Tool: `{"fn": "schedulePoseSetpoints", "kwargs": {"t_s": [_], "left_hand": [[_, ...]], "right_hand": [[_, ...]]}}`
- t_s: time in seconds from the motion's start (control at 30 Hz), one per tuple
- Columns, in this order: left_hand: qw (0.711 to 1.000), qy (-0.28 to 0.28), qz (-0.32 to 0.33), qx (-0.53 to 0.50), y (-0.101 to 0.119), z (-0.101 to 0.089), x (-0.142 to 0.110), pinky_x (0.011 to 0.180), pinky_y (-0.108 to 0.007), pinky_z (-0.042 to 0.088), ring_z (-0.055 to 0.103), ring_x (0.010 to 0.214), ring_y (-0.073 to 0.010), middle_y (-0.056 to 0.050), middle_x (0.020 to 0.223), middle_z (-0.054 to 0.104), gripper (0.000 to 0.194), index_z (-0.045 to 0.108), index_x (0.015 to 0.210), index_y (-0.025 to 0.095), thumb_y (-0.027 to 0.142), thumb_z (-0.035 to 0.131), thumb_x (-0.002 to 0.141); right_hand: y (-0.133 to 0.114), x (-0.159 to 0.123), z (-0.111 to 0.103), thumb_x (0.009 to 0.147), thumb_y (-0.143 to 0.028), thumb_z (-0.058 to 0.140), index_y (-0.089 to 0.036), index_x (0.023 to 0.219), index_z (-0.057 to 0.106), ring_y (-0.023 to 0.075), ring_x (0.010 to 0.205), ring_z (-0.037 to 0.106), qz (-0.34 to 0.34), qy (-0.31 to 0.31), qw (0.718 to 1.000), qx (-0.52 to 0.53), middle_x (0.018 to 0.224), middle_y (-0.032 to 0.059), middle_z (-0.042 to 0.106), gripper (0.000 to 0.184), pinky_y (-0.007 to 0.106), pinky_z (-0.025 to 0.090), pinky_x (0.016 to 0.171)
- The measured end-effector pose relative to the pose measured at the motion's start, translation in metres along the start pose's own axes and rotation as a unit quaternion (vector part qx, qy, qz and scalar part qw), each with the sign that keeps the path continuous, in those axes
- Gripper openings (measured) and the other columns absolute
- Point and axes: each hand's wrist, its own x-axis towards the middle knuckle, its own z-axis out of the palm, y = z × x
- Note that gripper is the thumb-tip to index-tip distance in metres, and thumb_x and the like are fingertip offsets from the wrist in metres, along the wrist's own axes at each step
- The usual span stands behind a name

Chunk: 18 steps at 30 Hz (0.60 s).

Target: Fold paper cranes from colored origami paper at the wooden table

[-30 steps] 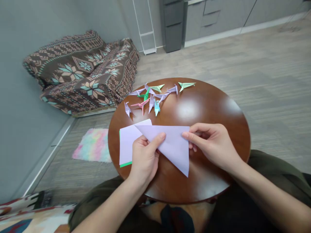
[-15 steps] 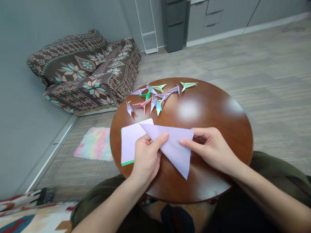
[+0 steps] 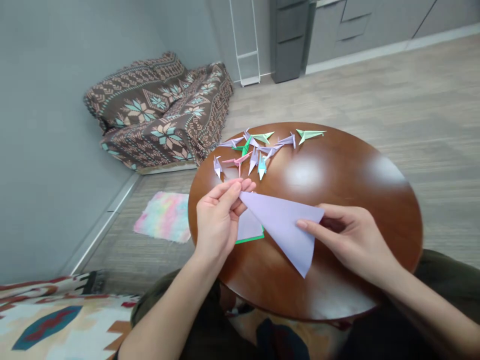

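A lilac paper folded into a triangle [image 3: 285, 225] hangs just above a round brown wooden table [image 3: 337, 170]. My left hand [image 3: 219, 220] pinches its upper left corner with thumb and fingers pressed together. My right hand [image 3: 348, 240] grips the right corner, thumb on top. Beneath my left hand a small stack of flat paper sheets [image 3: 249, 231] lies on the table, lilac on top with a green edge showing. Several small folded paper cranes [image 3: 258, 147] in lilac, green, pink and blue sit at the table's far left.
A patterned brown cushion seat [image 3: 161, 115] lies on the floor by the grey wall. A pastel fluffy mat [image 3: 163, 222] is beside the table. A white rack [image 3: 245, 45] and grey cabinets [image 3: 288, 35] stand at the back. A patterned rug [image 3: 48, 320] is at lower left.
My left hand slid up along the paper's edge to its upper left corner. The triangle tilted, and the view shifted to the left.
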Motion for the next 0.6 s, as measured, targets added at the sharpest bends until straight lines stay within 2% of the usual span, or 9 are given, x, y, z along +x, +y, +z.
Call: {"fn": "schedulePoseSetpoints", "kwargs": {"t_s": [0.1, 0.17, 0.2, 0.27, 0.4, 0.47, 0.6], "left_hand": [[1.000, -0.008, 0.007, -0.015, -0.004, 0.000, -0.004, 0.085, -0.030, 0.064, 0.081, 0.094, -0.0226, -0.009, 0.095, 0.084, 0.029, 0.079, 0.090, 0.017, 0.034, 0.094, 0.072], [0.999, -0.038, -0.013, -0.020, -0.009, 0.002, -0.012, 0.085, -0.031, 0.063, 0.080, 0.098, -0.0238, -0.012, 0.103, 0.084, 0.040, 0.079, 0.101, 0.017, 0.046, 0.091, 0.076], [0.998, -0.057, -0.030, -0.013, -0.012, 0.004, -0.016, 0.083, -0.031, 0.063, 0.080, 0.096, -0.0241, -0.012, 0.104, 0.083, 0.045, 0.079, 0.105, 0.017, 0.046, 0.092, 0.074], [0.995, -0.071, -0.070, 0.019, -0.015, 0.007, -0.023, 0.075, -0.028, 0.061, 0.079, 0.083, -0.0216, -0.012, 0.096, 0.084, 0.038, 0.080, 0.098, 0.014, 0.037, 0.094, 0.071], [0.997, -0.048, -0.055, 0.015, -0.011, 0.010, -0.024, 0.071, -0.026, 0.060, 0.077, 0.075, -0.0179, -0.009, 0.087, 0.083, 0.023, 0.081, 0.086, 0.014, 0.031, 0.091, 0.075], [0.998, -0.046, -0.049, 0.013, -0.008, 0.009, -0.021, 0.072, -0.026, 0.061, 0.077, 0.075, -0.0175, -0.009, 0.086, 0.082, 0.021, 0.081, 0.086, 0.014, 0.030, 0.091, 0.076], [0.991, -0.074, -0.099, 0.056, -0.008, 0.007, -0.024, 0.072, -0.026, 0.061, 0.076, 0.073, -0.0170, -0.010, 0.084, 0.082, 0.023, 0.080, 0.084, 0.012, 0.031, 0.090, 0.077]], "right_hand": [[0.000, 0.000, 0.001, 0.088, -0.048, 0.076, -0.017, 0.065, 0.068, 0.0135, 0.057, 0.046, 0.002, 0.007, 1.000, -0.010, 0.061, 0.0012, 0.058, 0.040, 0.029, 0.034, 0.052], [-0.002, -0.001, 0.001, 0.086, -0.049, 0.077, -0.017, 0.064, 0.068, 0.0132, 0.056, 0.046, 0.006, 0.016, 1.000, -0.008, 0.060, 0.0009, 0.058, 0.040, 0.028, 0.034, 0.052], [-0.002, -0.001, 0.001, 0.086, -0.049, 0.078, -0.017, 0.064, 0.068, 0.0131, 0.056, 0.046, 0.010, 0.019, 1.000, 0.000, 0.060, 0.0008, 0.057, 0.040, 0.028, 0.034, 0.052], [-0.004, -0.004, 0.002, 0.084, -0.048, 0.080, -0.017, 0.063, 0.068, 0.0131, 0.055, 0.047, 0.019, 0.020, 0.999, 0.020, 0.058, 0.0004, 0.056, 0.040, 0.027, 0.034, 0.052], [-0.008, -0.007, 0.000, 0.085, -0.050, 0.079, -0.017, 0.061, 0.065, 0.0128, 0.055, 0.046, 0.033, -0.007, 0.999, 0.035, 0.057, -0.0002, 0.054, 0.042, 0.026, 0.033, 0.051], [-0.011, -0.007, -0.005, 0.087, -0.052, 0.076, -0.017, 0.063, 0.065, 0.0133, 0.057, 0.045, 0.044, -0.051, 0.997, 0.025, 0.059, -0.0003, 0.053, 0.043, 0.026, 0.034, 0.051], [-0.018, -0.004, -0.018, 0.093, -0.049, 0.071, -0.017, 0.079, 0.073, 0.0168, 0.070, 0.053, 0.078, -0.215, 0.973, -0.027, 0.074, 0.0012, 0.063, 0.034, 0.027, 0.042, 0.063]]}}
